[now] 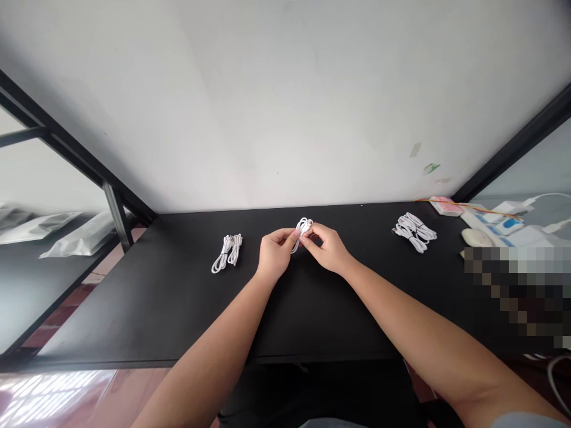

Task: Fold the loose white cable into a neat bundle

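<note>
My left hand (275, 252) and my right hand (327, 246) meet over the middle of the black table (178, 315). Both pinch a coiled white cable (303, 228) that loops up between the fingertips, just above the tabletop. A bundled white cable (228, 252) lies on the table to the left of my left hand. A pile of more white cables (414, 231) rests to the right of my right hand.
At the far right stand a white power strip with blue switches (499, 226), a pink-and-white item (446, 206) and a white mouse (476, 238). Clear plastic bags (66, 235) lie on a neighbouring table at left. A white wall stands right behind the table.
</note>
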A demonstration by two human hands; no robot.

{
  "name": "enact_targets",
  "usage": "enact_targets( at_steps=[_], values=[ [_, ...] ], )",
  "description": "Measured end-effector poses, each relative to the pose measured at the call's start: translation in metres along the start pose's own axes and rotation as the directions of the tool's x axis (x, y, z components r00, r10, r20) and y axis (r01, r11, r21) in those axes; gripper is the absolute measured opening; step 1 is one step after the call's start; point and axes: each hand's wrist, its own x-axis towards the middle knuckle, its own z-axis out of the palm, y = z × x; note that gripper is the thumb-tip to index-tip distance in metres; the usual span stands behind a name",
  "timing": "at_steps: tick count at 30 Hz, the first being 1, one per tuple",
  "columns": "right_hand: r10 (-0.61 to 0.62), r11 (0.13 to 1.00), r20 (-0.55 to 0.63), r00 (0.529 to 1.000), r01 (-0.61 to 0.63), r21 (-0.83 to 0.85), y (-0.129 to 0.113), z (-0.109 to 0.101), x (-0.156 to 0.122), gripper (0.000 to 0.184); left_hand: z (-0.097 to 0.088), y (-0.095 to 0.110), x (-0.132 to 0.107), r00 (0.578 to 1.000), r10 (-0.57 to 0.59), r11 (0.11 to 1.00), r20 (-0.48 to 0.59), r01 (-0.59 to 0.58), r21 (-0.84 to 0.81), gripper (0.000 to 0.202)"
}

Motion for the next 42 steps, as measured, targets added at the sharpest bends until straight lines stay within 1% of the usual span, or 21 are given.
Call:
enact_targets(
  at_steps=[3, 6, 8, 11, 15, 21, 25, 29, 33, 37, 39, 42],
  values=[
    [0.012, 0.998, 0.012, 1.000, -0.011, -0.068, 0.002, -0.001, 0.000, 0.011, -0.003, 0.001, -0.002, 1.000, 0.026, 0.979, -0.002, -0.025, 0.204, 0.037],
    [0.021, 0.990, 0.050, 0.999, -0.014, -0.137, 0.003, -0.003, 0.000, 0.011, -0.004, 0.004, -0.004, 0.998, 0.061, 0.927, 0.022, -0.065, 0.369, 0.038],
    [0.034, 0.979, 0.077, 0.996, -0.018, -0.202, 0.003, -0.003, 0.000, 0.012, -0.003, 0.006, -0.006, 0.995, 0.085, 0.901, 0.045, -0.096, 0.424, 0.039],
    [0.026, 0.951, 0.117, 0.993, 0.011, -0.308, 0.001, -0.002, 0.000, 0.010, -0.001, 0.009, -0.009, 0.992, 0.086, 0.887, 0.087, -0.116, 0.447, 0.041],
    [-0.014, 0.912, 0.164, 0.986, 0.080, -0.403, -0.001, 0.003, -0.001, 0.011, 0.001, 0.011, -0.010, 0.994, 0.058, 0.908, 0.091, -0.090, 0.409, 0.038],
    [-0.032, 0.879, 0.216, 0.976, 0.130, -0.458, 0.000, 0.007, -0.002, 0.014, 0.000, 0.009, -0.008, 0.997, 0.017, 0.950, 0.079, -0.041, 0.311, 0.028],
    [-0.023, 0.876, 0.281, 0.960, 0.154, -0.457, -0.002, 0.007, -0.003, 0.016, -0.002, 0.007, -0.007, 0.997, -0.004, 0.945, 0.074, -0.021, 0.325, 0.016],
    [-0.009, 0.865, 0.297, 0.955, 0.157, -0.476, -0.008, 0.007, -0.002, 0.018, -0.004, 0.004, -0.006, 0.997, -0.011, 0.937, 0.073, -0.016, 0.349, 0.012],
    [-0.038, 0.839, 0.273, 0.961, 0.179, -0.514, -0.011, 0.005, -0.001, 0.016, -0.006, 0.002, -0.004, 0.997, 0.010, 0.941, 0.082, -0.037, 0.336, 0.012],
    [-0.082, 0.827, 0.218, 0.973, 0.188, -0.530, -0.010, 0.006, -0.002, 0.015, -0.006, 0.001, -0.002, 0.997, 0.024, 0.964, 0.070, -0.041, 0.262, 0.014],
    [-0.077, 0.839, 0.161, 0.984, 0.152, -0.522, -0.009, 0.006, -0.003, 0.015, -0.007, 0.001, -0.001, 0.997, 0.018, 0.981, 0.072, -0.031, 0.193, 0.018],
    [-0.044, 0.886, 0.076, 0.996, 0.074, -0.458, -0.008, 0.006, -0.004, 0.018, -0.007, 0.002, 0.000, 0.994, -0.007, 0.997, 0.108, -0.002, 0.082, 0.026]
  ],
)
